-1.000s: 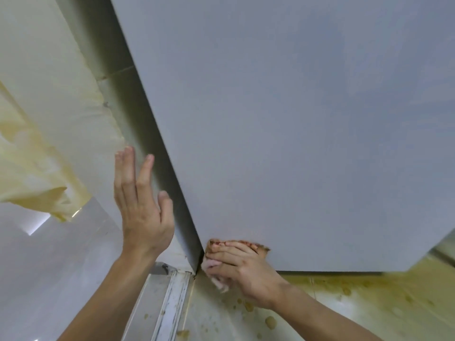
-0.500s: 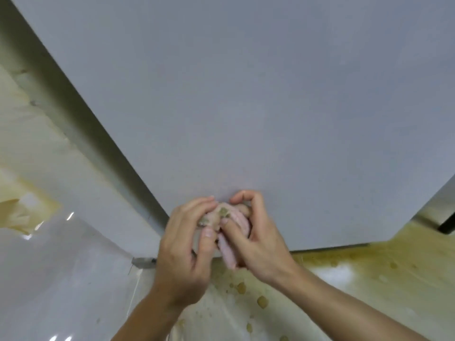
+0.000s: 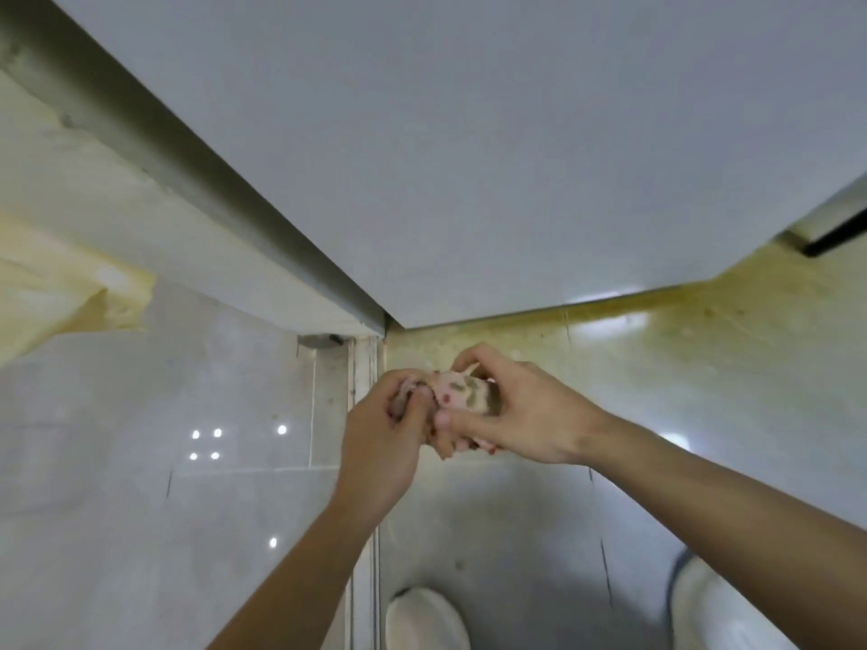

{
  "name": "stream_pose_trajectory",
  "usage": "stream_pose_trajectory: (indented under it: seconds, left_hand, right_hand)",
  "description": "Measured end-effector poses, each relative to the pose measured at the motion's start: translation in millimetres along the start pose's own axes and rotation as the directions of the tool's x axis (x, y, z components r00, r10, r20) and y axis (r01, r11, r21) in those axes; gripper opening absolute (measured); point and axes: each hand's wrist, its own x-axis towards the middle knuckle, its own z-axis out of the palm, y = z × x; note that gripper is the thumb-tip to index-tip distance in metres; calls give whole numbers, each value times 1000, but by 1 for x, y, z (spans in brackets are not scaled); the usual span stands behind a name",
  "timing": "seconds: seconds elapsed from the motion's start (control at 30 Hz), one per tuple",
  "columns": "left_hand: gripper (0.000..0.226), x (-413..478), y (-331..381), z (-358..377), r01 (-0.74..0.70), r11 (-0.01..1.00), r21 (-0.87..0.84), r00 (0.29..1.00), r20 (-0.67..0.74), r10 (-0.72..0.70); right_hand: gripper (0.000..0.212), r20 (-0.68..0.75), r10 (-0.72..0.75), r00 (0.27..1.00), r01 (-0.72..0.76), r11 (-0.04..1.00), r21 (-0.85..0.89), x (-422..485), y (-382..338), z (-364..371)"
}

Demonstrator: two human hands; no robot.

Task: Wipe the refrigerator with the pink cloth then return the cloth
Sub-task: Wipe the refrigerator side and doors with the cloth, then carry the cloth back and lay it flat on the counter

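A glossy tiled floor (image 3: 140, 485) is recorded, with small light spots reflected on it. Yellow-brown staining (image 3: 694, 330) is noted along its far edge. A peeling yellowish sheet (image 3: 61, 293) is observed at left. Blurred white rounded shapes (image 3: 424, 619), not identifiable, are seen at the bottom.

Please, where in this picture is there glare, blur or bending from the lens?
Head view: lamp reflections glare on the glossy floor tiles left of the hands; the white rounded thing at the lower right is smeared; the pink cloth, held by left hand and right hand, is fairly sharp; the refrigerator edges splay outward, a wide-angle effect.
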Motion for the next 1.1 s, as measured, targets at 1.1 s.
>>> stream_pose_trajectory:
  seconds: [1.1]
  left_hand:
    - [20, -301, 443, -185, 134, 989, -56, 868, 488, -90]
  right_hand:
    - [37, -748, 580, 324, -126, 810, 573, -521, -410, -120]
